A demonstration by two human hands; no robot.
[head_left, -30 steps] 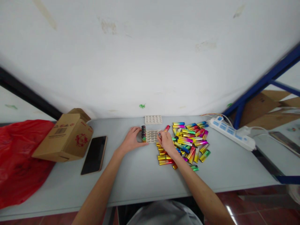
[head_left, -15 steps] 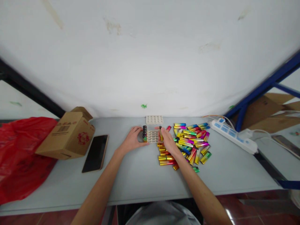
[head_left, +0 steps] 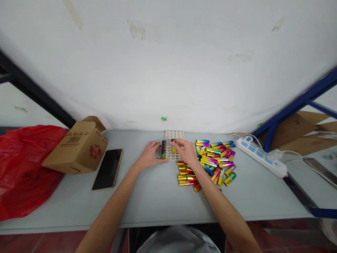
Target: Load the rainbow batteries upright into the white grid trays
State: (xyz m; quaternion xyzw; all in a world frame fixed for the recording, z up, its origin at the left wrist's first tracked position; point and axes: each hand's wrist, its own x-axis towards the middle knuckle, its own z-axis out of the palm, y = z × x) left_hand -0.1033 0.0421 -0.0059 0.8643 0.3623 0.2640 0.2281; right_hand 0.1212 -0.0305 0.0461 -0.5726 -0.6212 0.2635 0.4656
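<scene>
A pale tray with rows of holes (head_left: 171, 157) lies on the table, with several dark-topped lighters (head_left: 163, 147) upright along its left end. My left hand (head_left: 152, 155) rests at that end, its thumb and fingers curved around the tray's edge and spread apart. Over the tray, my right hand (head_left: 185, 150) pinches a yellow lighter with a dark top (head_left: 173, 147), held upright. A loose pile of shiny multicoloured lighters (head_left: 209, 161) lies to the right, partly under my right forearm.
Behind the tray sits a second pale holed tray (head_left: 174, 134). On the left are a black phone (head_left: 107, 169), a cardboard box (head_left: 76, 147) and a red plastic bag (head_left: 28, 168). A white power strip (head_left: 260, 156) with cables lies at the right.
My right hand has moved left over the tray with the lighter, from its right end toward its middle. My left hand stays at the tray's left end. The camera view has shifted slightly.
</scene>
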